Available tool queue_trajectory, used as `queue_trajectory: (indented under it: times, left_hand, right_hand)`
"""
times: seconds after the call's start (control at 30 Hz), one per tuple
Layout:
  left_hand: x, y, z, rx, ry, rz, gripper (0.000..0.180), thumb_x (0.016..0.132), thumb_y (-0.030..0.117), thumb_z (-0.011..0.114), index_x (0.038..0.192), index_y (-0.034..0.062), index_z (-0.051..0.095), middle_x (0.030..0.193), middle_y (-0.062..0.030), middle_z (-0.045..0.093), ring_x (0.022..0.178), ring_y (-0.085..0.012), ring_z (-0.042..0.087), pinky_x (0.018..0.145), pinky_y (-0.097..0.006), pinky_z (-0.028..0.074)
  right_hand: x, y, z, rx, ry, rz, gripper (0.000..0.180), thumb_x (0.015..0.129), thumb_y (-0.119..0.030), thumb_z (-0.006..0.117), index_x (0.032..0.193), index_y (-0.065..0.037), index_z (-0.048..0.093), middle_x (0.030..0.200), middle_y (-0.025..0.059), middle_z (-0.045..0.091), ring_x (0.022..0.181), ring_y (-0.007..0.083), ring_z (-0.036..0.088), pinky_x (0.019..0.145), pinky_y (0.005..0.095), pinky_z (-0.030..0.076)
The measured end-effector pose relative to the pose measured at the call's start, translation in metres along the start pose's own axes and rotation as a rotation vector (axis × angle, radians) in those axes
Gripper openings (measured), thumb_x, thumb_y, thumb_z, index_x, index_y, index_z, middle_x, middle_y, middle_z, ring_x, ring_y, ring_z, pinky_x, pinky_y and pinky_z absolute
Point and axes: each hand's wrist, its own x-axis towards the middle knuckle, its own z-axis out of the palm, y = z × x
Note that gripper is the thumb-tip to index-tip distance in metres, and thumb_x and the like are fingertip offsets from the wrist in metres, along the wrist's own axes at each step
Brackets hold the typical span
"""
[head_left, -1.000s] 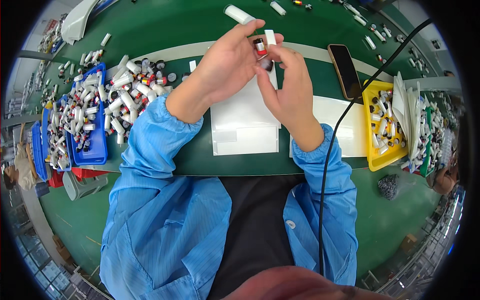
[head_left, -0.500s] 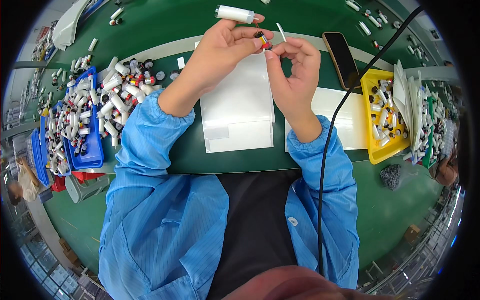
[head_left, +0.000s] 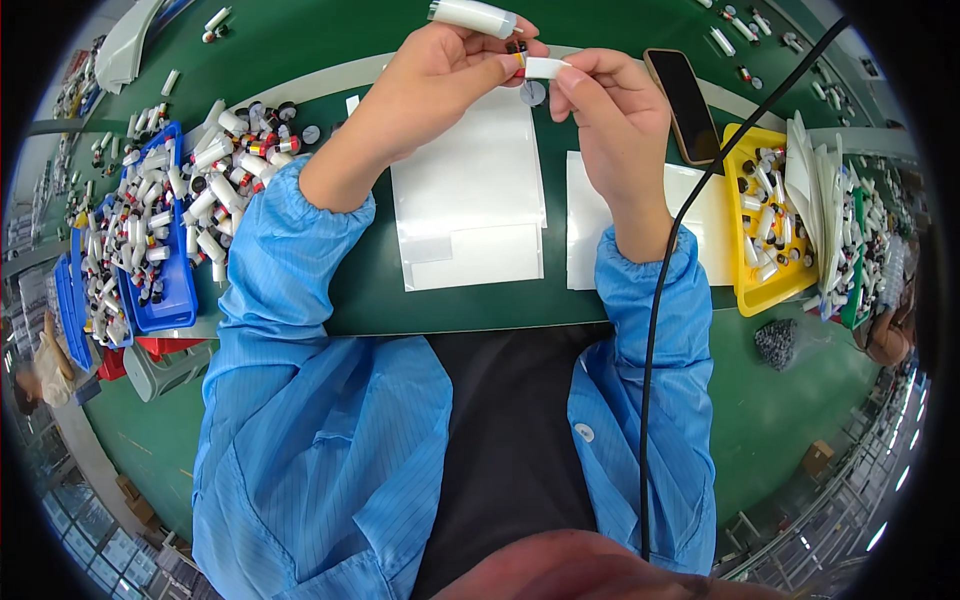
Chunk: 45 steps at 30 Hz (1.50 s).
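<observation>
My left hand (head_left: pixel 440 75) is closed around a white cylinder (head_left: pixel 472 16) with a clear end sleeve, lying across its upper fingers. The same hand pinches a small black, yellow and red cylindrical part (head_left: pixel 518 58) between thumb and fingertips. My right hand (head_left: pixel 622 105) pinches one end of a short white strip (head_left: pixel 546 68). The strip's other end reaches the small part; whether it sticks to it I cannot tell. Just below the strip shows a grey round disc (head_left: pixel 533 93). Under both hands lie white sheets in a clear sleeve (head_left: pixel 480 200).
Left stand a heap of white cylinders (head_left: pixel 225 180) and a blue tray (head_left: pixel 175 300) full of similar parts. On the right are a phone (head_left: pixel 683 105), a yellow tray (head_left: pixel 765 295) with parts, and another white sheet (head_left: pixel 690 220). A black cable (head_left: pixel 660 280) crosses the view.
My right hand has turned and shifted right and up. The white strip, upright on its fingers before, now lies level between finger and thumb, against the small part. The view has shifted slightly.
</observation>
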Motion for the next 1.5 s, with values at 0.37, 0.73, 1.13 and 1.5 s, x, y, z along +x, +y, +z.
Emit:
queue_trajectory:
  times: [0.37,0.73,1.13,1.5]
  left_hand:
    - [-0.003,0.005,0.002,0.23,-0.07,0.086,0.03,0.096,-0.001,0.059,0.126,0.0009,0.06,0.123,-0.0089,0.063,0.113,-0.0165,0.061,0.1,-0.032,0.051]
    - [-0.005,0.008,0.005,0.255,-0.034,0.087,0.034,0.093,0.005,0.067,0.127,0.0033,0.065,0.117,-0.0064,0.069,0.106,-0.0134,0.064,0.095,-0.026,0.05]
    - [-0.002,0.023,0.006,0.048,-0.139,0.074,0.051,0.094,0.003,0.066,0.142,-0.0047,0.049,0.131,-0.0225,0.063,0.113,-0.0243,0.065,0.097,-0.036,0.054]
    - [-0.019,0.04,-0.23,1.455,0.279,0.042,0.035,0.084,-0.002,0.061,0.119,0.0047,0.067,0.097,-0.0183,0.074,0.091,-0.0352,0.073,0.081,-0.042,0.058]
  right_hand:
    - [0.0,0.001,0.007,-0.065,0.063,0.14,0.013,0.092,-0.006,0.069,0.102,0.003,0.069,0.081,0.0049,0.068,0.071,0.0071,0.06,0.063,0.0197,0.047]
    - [-0.004,0.0,0.011,-0.206,0.101,0.078,0.015,0.092,-0.009,0.071,0.103,0.001,0.069,0.09,0.0059,0.071,0.077,0.0083,0.064,0.071,0.0197,0.051]
    - [0.003,0.01,-0.004,0.51,-0.084,0.502,0.016,0.1,-0.015,0.062,0.113,-0.005,0.063,0.096,0.0015,0.066,0.076,0.0087,0.057,0.067,0.0238,0.045]
    - [-0.106,-0.014,0.062,-1.122,-0.551,-0.047,0.024,0.085,-0.007,0.067,0.108,-0.003,0.068,0.086,0.0113,0.059,0.073,0.0288,0.064,0.065,0.0393,0.054]
